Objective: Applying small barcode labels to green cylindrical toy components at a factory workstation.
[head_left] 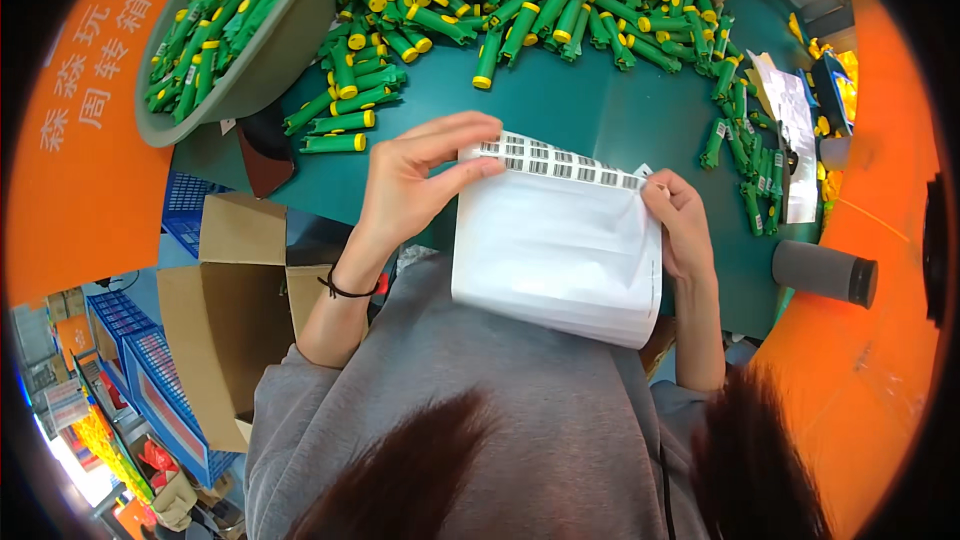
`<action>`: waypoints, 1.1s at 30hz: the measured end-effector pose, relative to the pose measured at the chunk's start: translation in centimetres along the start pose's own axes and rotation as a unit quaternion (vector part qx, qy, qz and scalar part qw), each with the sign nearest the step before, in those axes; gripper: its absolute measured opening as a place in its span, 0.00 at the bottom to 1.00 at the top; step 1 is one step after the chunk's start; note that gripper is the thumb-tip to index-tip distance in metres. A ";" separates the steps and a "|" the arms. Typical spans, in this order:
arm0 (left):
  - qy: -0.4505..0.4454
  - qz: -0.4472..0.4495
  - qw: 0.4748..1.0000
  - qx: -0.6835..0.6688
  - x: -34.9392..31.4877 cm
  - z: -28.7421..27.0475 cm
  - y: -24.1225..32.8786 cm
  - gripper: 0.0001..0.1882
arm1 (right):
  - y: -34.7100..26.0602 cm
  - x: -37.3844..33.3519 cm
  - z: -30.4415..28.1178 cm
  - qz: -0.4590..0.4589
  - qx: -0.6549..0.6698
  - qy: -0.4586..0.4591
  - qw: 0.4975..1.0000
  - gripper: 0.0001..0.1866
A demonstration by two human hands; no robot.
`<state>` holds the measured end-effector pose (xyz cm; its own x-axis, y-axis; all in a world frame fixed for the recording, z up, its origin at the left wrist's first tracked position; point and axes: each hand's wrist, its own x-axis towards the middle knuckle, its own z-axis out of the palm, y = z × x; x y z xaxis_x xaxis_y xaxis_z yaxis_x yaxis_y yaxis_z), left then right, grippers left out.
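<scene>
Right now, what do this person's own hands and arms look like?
Both the left hand and right hand are ungloved. A thin dark band circles the left wrist; the right wrist shows none. Grey sleeves end near the elbows.

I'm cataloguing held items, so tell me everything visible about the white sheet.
The white sheet looks like thin, slightly glossy paper, with two rows of barcode labels along its top edge and mostly plain white below. It bows, with light creases near the right hand, which pinches its upper right corner; the left hand pinches the upper left. It is held up in front of the grey sweatshirt; whether they touch is unclear.
</scene>
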<state>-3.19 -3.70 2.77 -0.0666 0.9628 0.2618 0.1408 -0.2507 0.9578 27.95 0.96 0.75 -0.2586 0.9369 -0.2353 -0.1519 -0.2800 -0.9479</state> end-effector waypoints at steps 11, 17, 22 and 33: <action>-0.052 -0.091 0.989 0.106 2.7 -0.8 -1.9 0.08 | -3.4 4.9 -1.1 -0.090 -0.316 -0.061 0.942 0.11; -0.061 -0.106 0.987 0.107 4.4 1.4 -3.9 0.09 | -3.6 6.4 6.2 -0.230 -0.538 -0.139 0.799 0.20; -0.050 -0.083 0.987 0.129 5.0 2.2 -4.1 0.13 | -0.1 7.0 5.5 -0.191 -0.451 -0.083 0.868 0.13; -0.011 0.018 0.986 0.165 4.8 2.0 -4.7 0.14 | 0.2 6.7 4.7 -0.295 -0.480 -0.068 0.823 0.16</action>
<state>-2.17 2.35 -0.73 -0.0351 0.9566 0.2892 0.4567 -0.2421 0.8561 21.74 6.18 -0.02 -0.5239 0.8002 0.2917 0.5177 0.5712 -0.6370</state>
